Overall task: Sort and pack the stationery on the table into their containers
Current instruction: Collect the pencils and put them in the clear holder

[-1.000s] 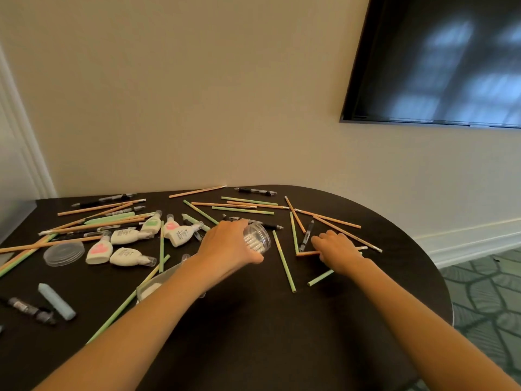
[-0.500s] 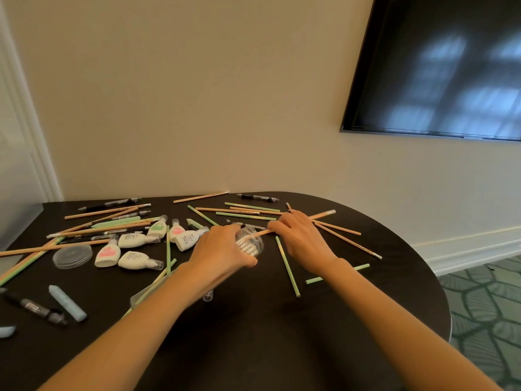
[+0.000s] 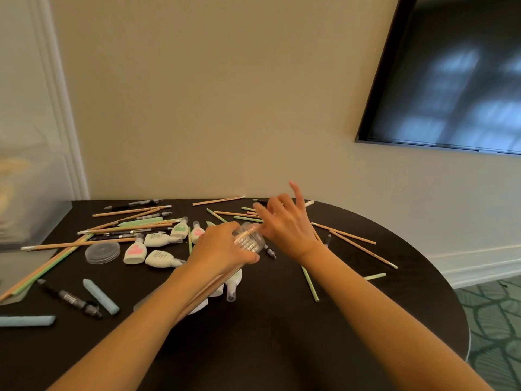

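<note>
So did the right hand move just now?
Yes. The right hand, pinching a pencil, moved left, away from the two orange pencils lying to its right, to the clear jar the left hand holds.

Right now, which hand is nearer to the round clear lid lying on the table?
Left. The left hand, gripping the clear jar, is to the right of the lid, with white correction tapes between them. The right hand, holding a pencil, is farther right, beyond the jar.

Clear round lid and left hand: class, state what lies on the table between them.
Head view: small white bottles, one pink-labelled, lie between the lid and the left hand.
</note>
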Available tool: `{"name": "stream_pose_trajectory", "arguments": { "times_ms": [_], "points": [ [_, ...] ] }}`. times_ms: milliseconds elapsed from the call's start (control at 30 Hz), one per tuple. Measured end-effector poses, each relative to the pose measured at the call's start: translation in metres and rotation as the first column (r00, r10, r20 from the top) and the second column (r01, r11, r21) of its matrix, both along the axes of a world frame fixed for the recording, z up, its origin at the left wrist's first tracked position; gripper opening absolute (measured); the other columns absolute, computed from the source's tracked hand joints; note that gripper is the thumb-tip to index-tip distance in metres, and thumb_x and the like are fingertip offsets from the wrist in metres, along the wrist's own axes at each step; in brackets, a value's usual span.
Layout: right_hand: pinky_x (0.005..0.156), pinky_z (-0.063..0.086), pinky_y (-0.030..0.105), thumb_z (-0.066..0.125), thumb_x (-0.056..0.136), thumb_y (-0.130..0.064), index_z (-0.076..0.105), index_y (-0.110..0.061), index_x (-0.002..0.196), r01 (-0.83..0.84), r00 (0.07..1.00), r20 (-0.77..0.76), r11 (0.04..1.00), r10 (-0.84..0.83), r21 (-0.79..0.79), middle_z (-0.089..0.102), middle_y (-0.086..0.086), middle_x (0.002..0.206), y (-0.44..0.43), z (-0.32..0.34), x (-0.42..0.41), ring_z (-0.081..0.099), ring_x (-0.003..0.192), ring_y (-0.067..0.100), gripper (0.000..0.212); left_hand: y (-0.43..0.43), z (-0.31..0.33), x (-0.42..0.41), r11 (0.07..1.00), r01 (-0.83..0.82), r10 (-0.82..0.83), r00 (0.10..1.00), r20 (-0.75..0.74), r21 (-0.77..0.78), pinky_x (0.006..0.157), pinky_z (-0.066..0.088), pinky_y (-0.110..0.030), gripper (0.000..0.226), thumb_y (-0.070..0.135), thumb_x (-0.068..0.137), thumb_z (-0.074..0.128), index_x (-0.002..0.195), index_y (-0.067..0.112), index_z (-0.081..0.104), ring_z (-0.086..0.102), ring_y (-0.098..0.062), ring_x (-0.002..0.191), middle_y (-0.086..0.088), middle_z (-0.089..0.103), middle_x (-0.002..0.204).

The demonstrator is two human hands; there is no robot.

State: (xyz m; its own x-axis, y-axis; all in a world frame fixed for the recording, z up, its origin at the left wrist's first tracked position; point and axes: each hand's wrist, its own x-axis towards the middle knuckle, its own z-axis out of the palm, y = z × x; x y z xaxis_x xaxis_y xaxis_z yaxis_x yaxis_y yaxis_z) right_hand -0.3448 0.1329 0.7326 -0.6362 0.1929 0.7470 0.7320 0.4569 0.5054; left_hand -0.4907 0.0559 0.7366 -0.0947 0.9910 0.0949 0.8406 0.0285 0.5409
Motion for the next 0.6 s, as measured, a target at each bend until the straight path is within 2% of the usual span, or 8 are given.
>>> {"name": "stream_pose_trajectory", "arguments": {
  "times_ms": [67, 133, 233, 300, 367, 467, 533, 600],
  "points": [
    [0.104, 0.026, 0.056, 0.032, 0.089, -0.062, 0.070, -0.012, 0.093, 0.142, 0.986, -0.058, 0.974, -0.154, -0.175, 0.061, 0.008, 0.075, -0.002, 0.003, -0.008, 0.058, 0.077, 0.026, 0.063, -0.002, 0.001, -0.006, 1.000, 0.000, 0.000, 1.000, 0.006, 0.001, 0.086, 0.044, -0.030, 0.070, 0.045, 0.070, 0.074, 0.130, 0.020, 0.048, 0.054, -0.018, 0.108, -0.001, 0.058, 0.122],
    [0.101, 0.032, 0.060, 0.037, 0.080, -0.072, 0.063, -0.014, 0.109, 0.233, 0.965, -0.048, 0.929, -0.257, -0.289, 0.062, 0.010, 0.081, -0.003, 0.005, -0.018, 0.058, 0.081, 0.028, 0.070, -0.004, 0.001, -0.011, 1.000, -0.001, 0.001, 1.000, 0.012, -0.001, 0.089, 0.045, -0.030, 0.071, 0.045, 0.071, 0.074, 0.132, 0.020, 0.046, 0.054, -0.017, 0.109, -0.002, 0.058, 0.123],
    [0.096, 0.039, 0.055, 0.066, 0.075, -0.057, 0.041, -0.016, 0.137, 0.195, 0.976, -0.001, 0.868, -0.220, -0.456, 0.062, 0.017, 0.096, -0.009, 0.010, -0.033, 0.062, 0.086, 0.033, 0.079, -0.004, 0.002, -0.018, 1.000, -0.002, 0.002, 1.000, -0.002, 0.009, 0.087, 0.044, -0.029, 0.071, 0.045, 0.072, 0.073, 0.132, 0.020, 0.045, 0.054, -0.017, 0.109, -0.002, 0.057, 0.123],
    [0.094, 0.041, 0.044, 0.061, 0.087, -0.037, 0.023, -0.014, 0.147, 0.174, 0.985, 0.087, 0.819, -0.151, -0.547, 0.061, 0.017, 0.105, -0.010, 0.013, -0.040, 0.060, 0.094, 0.031, 0.074, -0.005, 0.002, -0.021, 1.000, -0.009, 0.009, 1.000, -0.027, 0.010, 0.085, 0.042, -0.028, 0.071, 0.046, 0.072, 0.073, 0.132, 0.021, 0.045, 0.053, -0.018, 0.110, -0.002, 0.056, 0.123],
    [0.084, 0.045, 0.040, 0.064, 0.086, -0.014, 0.027, -0.005, 0.144, 0.055, 0.996, 0.088, 0.849, -0.010, -0.525, 0.063, 0.018, 0.097, -0.010, 0.014, -0.048, 0.061, 0.086, 0.031, 0.070, -0.006, 0.001, -0.025, 1.000, -0.022, 0.023, 0.999, -0.036, 0.006, 0.084, 0.042, -0.028, 0.071, 0.046, 0.073, 0.072, 0.133, 0.022, 0.044, 0.052, -0.018, 0.112, -0.001, 0.055, 0.124],
    [0.077, 0.051, 0.039, 0.081, 0.059, 0.001, 0.040, -0.003, 0.131, -0.093, 0.994, 0.009, 0.881, 0.110, -0.464, 0.061, 0.013, 0.085, -0.005, 0.010, -0.056, 0.061, 0.073, 0.028, 0.083, -0.004, -0.005, -0.033, 0.998, -0.057, 0.057, 0.998, -0.022, 0.004, 0.082, 0.042, -0.028, 0.072, 0.048, 0.070, 0.073, 0.131, 0.021, 0.047, 0.053, -0.017, 0.109, -0.001, 0.058, 0.121],
    [0.085, 0.050, 0.042, 0.085, 0.051, -0.003, 0.038, -0.005, 0.127, -0.085, 0.996, -0.019, 0.903, 0.085, -0.421, 0.061, 0.010, 0.088, -0.002, 0.006, -0.059, 0.061, 0.077, 0.026, 0.089, -0.003, -0.006, -0.038, 0.998, -0.065, 0.065, 0.998, -0.020, 0.002, 0.081, 0.043, -0.028, 0.072, 0.049, 0.069, 0.073, 0.130, 0.021, 0.048, 0.054, -0.017, 0.107, -0.001, 0.059, 0.120],
    [0.099, 0.041, 0.046, 0.082, 0.062, -0.010, 0.035, -0.008, 0.134, -0.058, 0.996, -0.091, 0.893, 0.018, -0.447, 0.059, 0.011, 0.101, -0.005, 0.009, -0.061, 0.059, 0.092, 0.028, 0.086, -0.003, -0.004, -0.041, 0.998, -0.063, 0.063, 0.998, -0.025, 0.006, 0.083, 0.045, -0.029, 0.071, 0.049, 0.069, 0.073, 0.129, 0.022, 0.049, 0.054, -0.017, 0.107, -0.001, 0.059, 0.120]
  ]
}}
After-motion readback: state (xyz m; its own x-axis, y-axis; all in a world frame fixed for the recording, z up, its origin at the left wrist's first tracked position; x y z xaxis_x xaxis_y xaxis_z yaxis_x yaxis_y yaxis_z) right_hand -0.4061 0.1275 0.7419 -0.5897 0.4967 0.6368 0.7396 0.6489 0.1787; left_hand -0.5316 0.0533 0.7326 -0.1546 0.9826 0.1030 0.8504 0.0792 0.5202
